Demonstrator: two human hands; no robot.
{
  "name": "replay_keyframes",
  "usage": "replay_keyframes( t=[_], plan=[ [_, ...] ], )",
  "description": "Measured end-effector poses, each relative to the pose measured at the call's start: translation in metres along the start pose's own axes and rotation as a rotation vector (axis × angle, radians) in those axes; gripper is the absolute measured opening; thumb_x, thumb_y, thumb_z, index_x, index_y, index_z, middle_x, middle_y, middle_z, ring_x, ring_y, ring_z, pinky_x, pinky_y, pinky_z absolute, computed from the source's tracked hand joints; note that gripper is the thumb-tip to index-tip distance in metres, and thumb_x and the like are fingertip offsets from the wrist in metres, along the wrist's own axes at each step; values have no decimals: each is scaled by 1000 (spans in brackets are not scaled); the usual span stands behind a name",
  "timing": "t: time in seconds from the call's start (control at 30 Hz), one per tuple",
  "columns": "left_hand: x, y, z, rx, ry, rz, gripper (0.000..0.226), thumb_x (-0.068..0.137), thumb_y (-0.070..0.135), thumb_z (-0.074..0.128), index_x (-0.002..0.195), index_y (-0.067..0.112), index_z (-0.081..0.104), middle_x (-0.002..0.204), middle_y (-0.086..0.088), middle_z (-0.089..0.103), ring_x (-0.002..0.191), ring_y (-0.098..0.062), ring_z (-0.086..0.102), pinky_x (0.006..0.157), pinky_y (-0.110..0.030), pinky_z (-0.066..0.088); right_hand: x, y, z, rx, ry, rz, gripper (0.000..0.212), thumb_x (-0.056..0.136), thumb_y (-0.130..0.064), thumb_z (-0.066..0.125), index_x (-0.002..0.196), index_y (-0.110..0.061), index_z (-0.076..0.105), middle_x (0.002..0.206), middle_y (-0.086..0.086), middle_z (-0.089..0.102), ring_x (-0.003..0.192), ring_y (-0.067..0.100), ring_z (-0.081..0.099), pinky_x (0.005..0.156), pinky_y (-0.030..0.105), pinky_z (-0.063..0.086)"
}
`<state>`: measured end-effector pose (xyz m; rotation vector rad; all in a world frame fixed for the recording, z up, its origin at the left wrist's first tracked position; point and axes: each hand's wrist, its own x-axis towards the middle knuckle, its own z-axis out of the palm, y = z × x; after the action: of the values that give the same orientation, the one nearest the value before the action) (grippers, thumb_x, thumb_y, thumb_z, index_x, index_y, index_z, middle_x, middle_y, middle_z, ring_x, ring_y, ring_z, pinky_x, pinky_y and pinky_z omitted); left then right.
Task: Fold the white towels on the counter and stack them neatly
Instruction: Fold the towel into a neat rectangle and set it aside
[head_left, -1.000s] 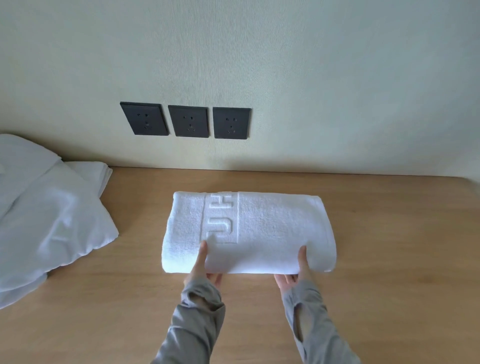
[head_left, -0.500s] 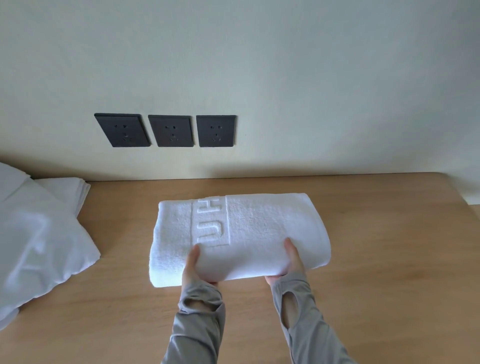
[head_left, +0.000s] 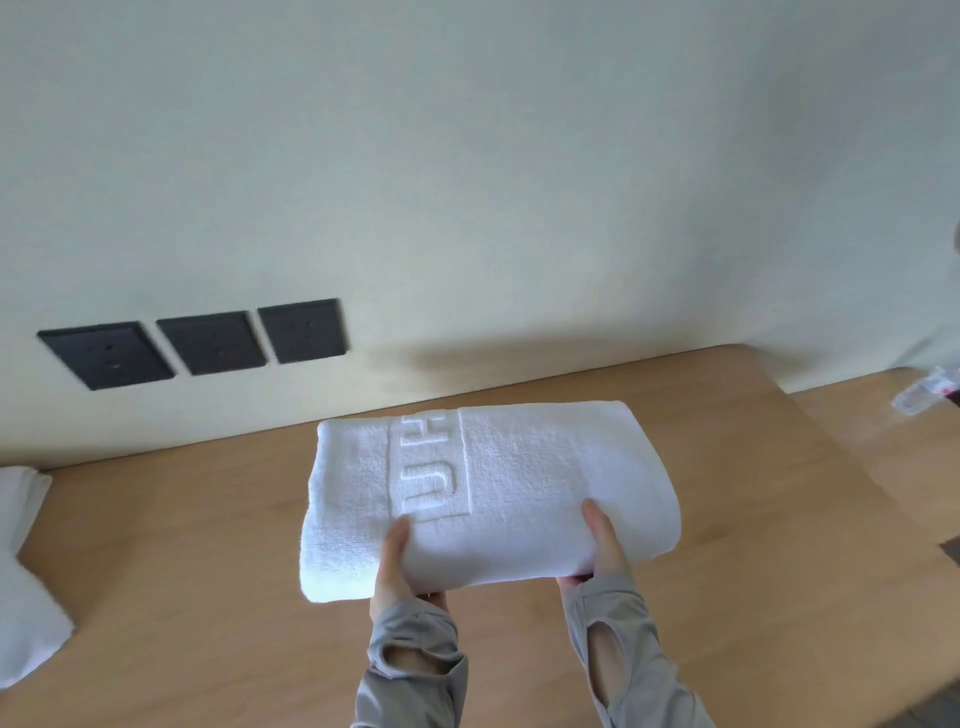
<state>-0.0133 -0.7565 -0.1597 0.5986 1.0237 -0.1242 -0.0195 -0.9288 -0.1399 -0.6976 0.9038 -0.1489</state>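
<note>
A folded white towel (head_left: 524, 483) with raised lettering on top is lifted just above the wooden counter (head_left: 208, 597), tilted slightly. My left hand (head_left: 396, 569) grips its near edge left of centre, thumb on top and fingers hidden beneath. My right hand (head_left: 602, 551) holds the near edge further right in the same way. Both arms wear grey sleeves. More white towels (head_left: 21, 571) lie heaped at the counter's far left, cut off by the frame.
Three dark wall sockets (head_left: 208, 340) sit above the counter's back edge at left. The counter's right end (head_left: 810, 447) drops to a lower wooden surface, where a clear plastic bottle (head_left: 922, 392) lies at the far right.
The view has swung right, so the sockets and towel heap slid left. Both hands have lifted the folded towel off the counter and carried it rightward.
</note>
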Motion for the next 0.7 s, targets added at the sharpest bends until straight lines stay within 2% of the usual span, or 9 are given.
replay_keyframes(
  t=[0.07, 0.17, 0.27, 0.43, 0.57, 0.7],
  plan=[
    [-15, -22, 24, 2, -49, 8, 39, 63, 32, 81, 87, 11, 59, 101, -10, 66, 95, -28, 64, 93, -43, 50, 6, -25, -14, 40, -35, -63, 49, 78, -21, 71, 123, -8, 55, 119, 5, 62, 108, 26, 61, 92, 43, 49],
    [-31, -56, 62, 6, -104, 33, 37, 65, 29, 80, 88, 9, 60, 102, -10, 66, 94, -28, 64, 93, -43, 50, 23, -68, -33, 158, -35, -121, 34, 71, -16, 77, 103, -16, 65, 104, 2, 71, 93, 22, 68, 87, 46, 52],
    [-44, -100, 112, 13, -157, 40, 45, 67, 26, 80, 103, 6, 60, 108, -12, 65, 98, -29, 64, 94, -43, 50, 47, -123, -50, 211, -64, -167, 33, 65, -16, 79, 95, -18, 66, 94, 0, 74, 88, 19, 70, 85, 45, 53],
    [-54, -179, 194, -23, -160, 52, 55, 68, 25, 79, 115, 5, 57, 113, -12, 64, 101, -28, 63, 95, -42, 49, 104, -218, -76, 213, -69, -175, 21, 73, -15, 75, 93, -18, 67, 86, -2, 75, 90, 20, 69, 88, 45, 52],
    [-48, -235, 254, -66, -116, 64, 62, 67, 26, 80, 120, 4, 56, 116, -10, 64, 102, -26, 64, 95, -40, 49, 161, -281, -88, 161, -99, -139, 25, 72, -17, 76, 95, -16, 67, 88, -1, 75, 84, 18, 71, 84, 43, 53],
    [-29, -270, 298, -124, -112, 81, 58, 68, 27, 79, 119, 7, 58, 114, -8, 65, 101, -24, 64, 96, -38, 49, 218, -318, -86, 114, -137, -100, 33, 70, -19, 76, 101, -14, 66, 94, 2, 74, 88, 20, 70, 80, 39, 54]
  ],
)
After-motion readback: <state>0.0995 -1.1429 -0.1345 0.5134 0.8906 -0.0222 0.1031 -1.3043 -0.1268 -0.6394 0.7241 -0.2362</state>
